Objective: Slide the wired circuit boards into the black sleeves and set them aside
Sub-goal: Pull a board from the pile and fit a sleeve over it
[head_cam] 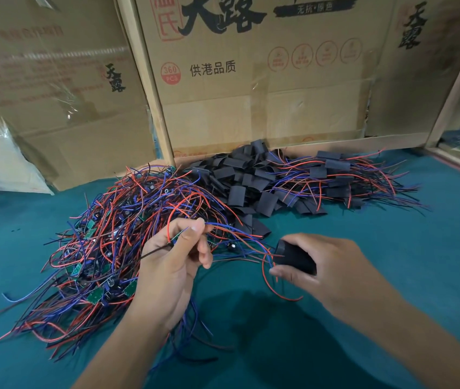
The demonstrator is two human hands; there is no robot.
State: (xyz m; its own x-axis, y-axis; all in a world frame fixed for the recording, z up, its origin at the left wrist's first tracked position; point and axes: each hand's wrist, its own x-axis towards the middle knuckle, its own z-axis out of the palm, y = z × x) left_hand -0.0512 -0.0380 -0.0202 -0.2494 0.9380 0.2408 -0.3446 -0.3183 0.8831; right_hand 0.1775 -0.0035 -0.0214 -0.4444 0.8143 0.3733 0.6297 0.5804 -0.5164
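The sleeve point(296, 258) pinched in the right hand point(332, 272) looked like matt black plastic, smooth and soft-walled. The wires point(240, 233) running from it to the left hand's point(171, 265) pinch had glossy red, blue and black plastic coating. Under both grips lay a teal cloth cover point(391, 248), matt and finely napped. Beyond the grips stood brown cardboard boxes point(251, 88), dull paper patched with shiny clear tape.

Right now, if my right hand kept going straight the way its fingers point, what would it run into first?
Probably the loose wire ends trailing from the board your left hand pinches; the right hand, holding a black sleeve, points left at them. Depth is unclear.
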